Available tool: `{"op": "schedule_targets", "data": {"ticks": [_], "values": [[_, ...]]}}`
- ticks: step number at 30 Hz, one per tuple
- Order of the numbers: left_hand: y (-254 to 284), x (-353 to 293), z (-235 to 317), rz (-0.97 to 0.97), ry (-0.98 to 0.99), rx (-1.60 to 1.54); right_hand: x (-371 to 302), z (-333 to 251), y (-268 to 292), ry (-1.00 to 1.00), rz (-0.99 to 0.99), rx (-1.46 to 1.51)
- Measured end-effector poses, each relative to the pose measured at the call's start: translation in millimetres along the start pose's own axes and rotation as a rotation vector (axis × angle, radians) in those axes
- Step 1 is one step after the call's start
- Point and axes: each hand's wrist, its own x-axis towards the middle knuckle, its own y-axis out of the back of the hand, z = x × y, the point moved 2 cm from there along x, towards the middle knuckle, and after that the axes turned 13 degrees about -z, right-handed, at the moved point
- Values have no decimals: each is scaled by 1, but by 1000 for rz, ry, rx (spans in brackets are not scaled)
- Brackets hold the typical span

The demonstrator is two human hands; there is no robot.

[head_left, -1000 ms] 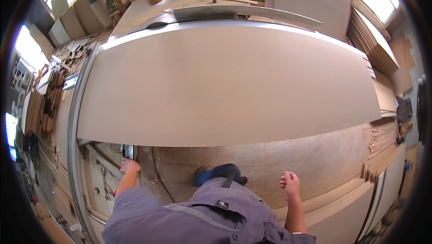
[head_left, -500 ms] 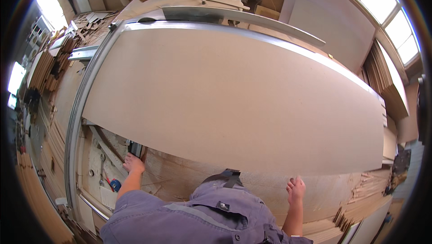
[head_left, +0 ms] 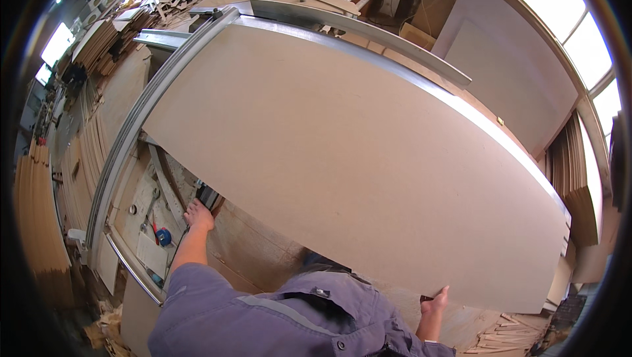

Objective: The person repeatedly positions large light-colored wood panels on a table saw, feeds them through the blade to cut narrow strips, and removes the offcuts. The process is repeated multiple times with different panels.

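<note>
In the head view, a broad, flat, pale beige panel [head_left: 355, 159] fills the middle, smooth and matte, its straight edges bowed by the lens. A shiny metal strip [head_left: 395, 67] runs along its far edge, and a long grooved metal rail [head_left: 128, 126] borders it on the left. Beyond the strip stands a slim, plate-like grey guard [head_left: 368, 31]. At the near left, an open frame holds a grey metal wrench [head_left: 149, 209] and a round blue tool [head_left: 163, 237] on a dusty surface. Stacked brown boards [head_left: 41, 205] with ragged ends stand at the far left of the scene; thin layered sheets [head_left: 573, 179] lean on the right, and loose, splintery wood strips [head_left: 503, 338] lie at the near right.

The left hand [head_left: 199, 215] lies over a dark block [head_left: 209, 195] just beyond the panel's near left edge, fingers slightly spread; whether they grip the block cannot be told. The panel's edge passes just beside these fingers, to their right.

The right hand [head_left: 434, 303] is at the panel's near edge, toward the right, with the thumb reaching over the top face. Its other fingers are partly in shadow, so their grip cannot be told.
</note>
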Motion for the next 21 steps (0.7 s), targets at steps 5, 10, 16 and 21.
{"op": "schedule_targets", "data": {"ticks": [5,10,16,21], "values": [[-51,-42,19,-24,7,51,19,-31,64,-74,-93,-44],[-110,-46,42,-50,-2,11,64,-25,106,-126,-37,-34],[-179,-89,79,-102,28,-41,123,-9,166,-64,-19,-91],[-201,-122,95,-148,67,-125,138,-27,198,-64,-64,-76]]}}
